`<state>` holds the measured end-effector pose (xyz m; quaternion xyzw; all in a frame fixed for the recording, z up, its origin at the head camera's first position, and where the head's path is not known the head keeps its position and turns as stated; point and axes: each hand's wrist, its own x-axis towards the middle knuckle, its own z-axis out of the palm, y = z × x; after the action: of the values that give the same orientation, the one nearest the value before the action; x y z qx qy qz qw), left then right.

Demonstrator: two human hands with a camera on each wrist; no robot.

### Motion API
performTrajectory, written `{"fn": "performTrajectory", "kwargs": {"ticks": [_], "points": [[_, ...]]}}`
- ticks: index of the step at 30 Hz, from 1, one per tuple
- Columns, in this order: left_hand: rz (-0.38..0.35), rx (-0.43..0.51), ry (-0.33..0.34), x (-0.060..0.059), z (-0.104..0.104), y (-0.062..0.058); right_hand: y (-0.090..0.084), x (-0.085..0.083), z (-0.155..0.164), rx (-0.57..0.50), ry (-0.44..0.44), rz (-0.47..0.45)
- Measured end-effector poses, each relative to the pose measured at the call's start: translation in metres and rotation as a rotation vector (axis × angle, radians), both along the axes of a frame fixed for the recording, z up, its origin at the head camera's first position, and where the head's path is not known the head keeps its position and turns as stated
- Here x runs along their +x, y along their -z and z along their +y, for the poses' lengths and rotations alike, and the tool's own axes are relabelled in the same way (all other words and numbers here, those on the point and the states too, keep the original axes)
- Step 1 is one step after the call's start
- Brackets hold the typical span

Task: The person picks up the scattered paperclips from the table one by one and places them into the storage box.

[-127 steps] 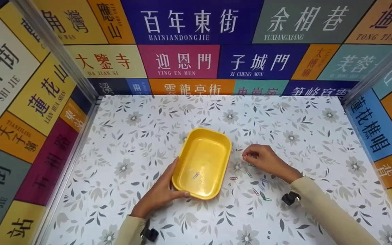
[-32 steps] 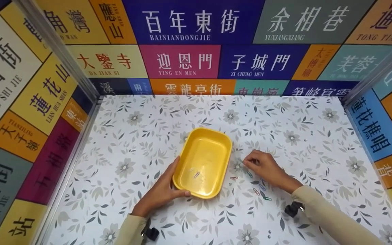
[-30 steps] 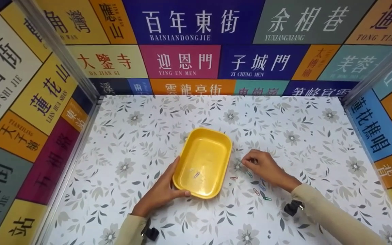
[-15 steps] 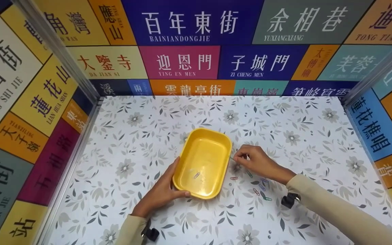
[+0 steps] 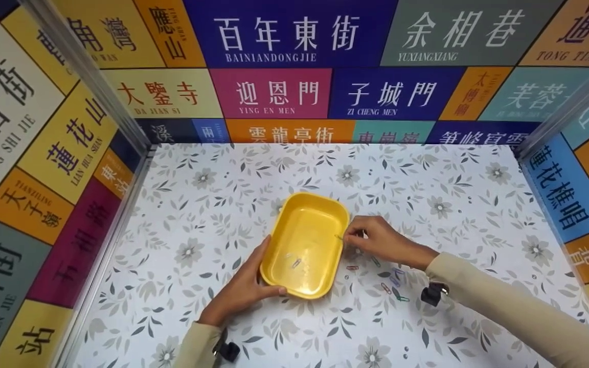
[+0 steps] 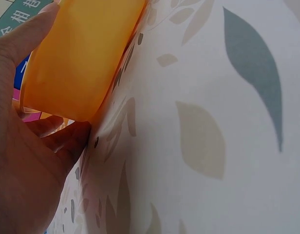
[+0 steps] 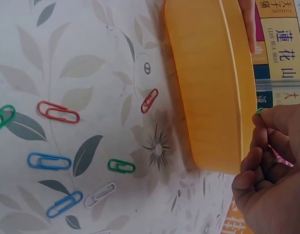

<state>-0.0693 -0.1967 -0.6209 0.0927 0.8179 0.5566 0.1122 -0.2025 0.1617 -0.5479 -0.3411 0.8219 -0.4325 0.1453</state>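
Red paperclips (image 7: 58,112): two; right hand (image 5: 380,240) pinches one green paperclip (image 7: 259,111) at yellow tray (image 5: 307,230).

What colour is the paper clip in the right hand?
Green; that paper clip shows best in the right wrist view.

Head view's pretty bright, with some glare inside the yellow tray (image 5: 309,232). Wrist views look dimmer, kinda soft, and the left hand (image 6: 28,163) is mostly shadowy.
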Motion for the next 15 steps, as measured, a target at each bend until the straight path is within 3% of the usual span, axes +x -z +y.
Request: {"fn": "performTrajectory", "kwargs": {"ticks": [15], "points": [[0.002, -0.018, 0.003, 0.0, 0.001, -0.001, -0.022, -0.012, -0.028, 0.145, -0.101, 0.036]]}}
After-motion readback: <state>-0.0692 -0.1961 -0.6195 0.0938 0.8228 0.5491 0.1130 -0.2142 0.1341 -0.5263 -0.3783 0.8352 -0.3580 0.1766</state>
